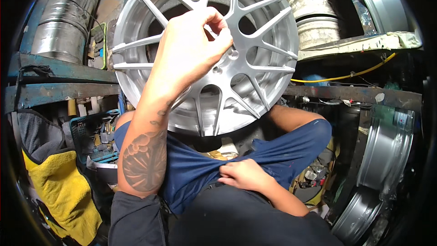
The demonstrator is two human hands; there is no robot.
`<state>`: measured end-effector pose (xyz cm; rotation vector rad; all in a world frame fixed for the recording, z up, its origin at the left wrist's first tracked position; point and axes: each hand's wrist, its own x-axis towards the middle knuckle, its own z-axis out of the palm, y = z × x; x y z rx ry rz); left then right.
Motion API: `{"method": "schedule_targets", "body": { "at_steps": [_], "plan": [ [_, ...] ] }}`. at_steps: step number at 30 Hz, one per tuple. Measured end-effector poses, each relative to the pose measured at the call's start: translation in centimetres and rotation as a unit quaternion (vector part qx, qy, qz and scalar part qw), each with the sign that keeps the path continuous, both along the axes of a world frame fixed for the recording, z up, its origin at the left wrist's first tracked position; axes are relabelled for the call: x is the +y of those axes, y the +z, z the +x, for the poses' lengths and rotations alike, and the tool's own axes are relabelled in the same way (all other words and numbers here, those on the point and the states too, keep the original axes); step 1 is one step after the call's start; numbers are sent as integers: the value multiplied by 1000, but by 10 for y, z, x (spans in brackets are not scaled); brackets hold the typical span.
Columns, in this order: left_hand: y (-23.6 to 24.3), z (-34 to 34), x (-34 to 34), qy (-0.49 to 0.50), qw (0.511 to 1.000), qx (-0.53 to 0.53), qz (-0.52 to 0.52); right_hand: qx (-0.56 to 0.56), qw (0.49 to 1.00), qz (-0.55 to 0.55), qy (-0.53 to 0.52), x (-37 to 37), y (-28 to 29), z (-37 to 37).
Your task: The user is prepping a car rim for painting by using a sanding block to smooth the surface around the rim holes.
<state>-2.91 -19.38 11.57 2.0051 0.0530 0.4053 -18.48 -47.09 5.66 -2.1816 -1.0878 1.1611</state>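
Observation:
A bare silver alloy wheel rim (268,23) with many thin spokes lies face up in front of me, above my knees. Over its hub is my left hand (195,41), with thumb and forefinger curled together in a pinch. Whether anything small sits between those fingertips I cannot make out. The hand hides part of the hub and some spokes on the left. Down at my lap, my right hand (246,173) is closed on the cloth of my blue shorts (291,155), and folds run out from it.
Stacked metal rims (314,16) stand at the far right, and shiny metal cylinders (66,13) at the far left. A yellow cable (346,77) crosses on the right. Wrapped wheels (384,150) lean lower right. A blue basket (84,141) and a yellow towel (63,196) are at left.

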Motion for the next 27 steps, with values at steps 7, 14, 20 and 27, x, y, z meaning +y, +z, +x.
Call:
{"method": "schedule_targets", "body": {
  "at_steps": [7, 14, 20, 27],
  "plan": [
    [2, 5, 5, 0, 1000, 24, -2, 231, 921, 138, 281, 112, -19, -22],
    [-5, 8, 11, 21, 999, 18, 15, 65, 906, 103, 406, 131, -12, -50],
    [-8, 12, 10, 13, 999, 29, 28, 117, 869, 108, 469, 131, -10, -42],
    [-5, 12, 7, 8, 998, 38, 51, -48, 880, 177, 439, 121, -6, -58]
  ]
}}
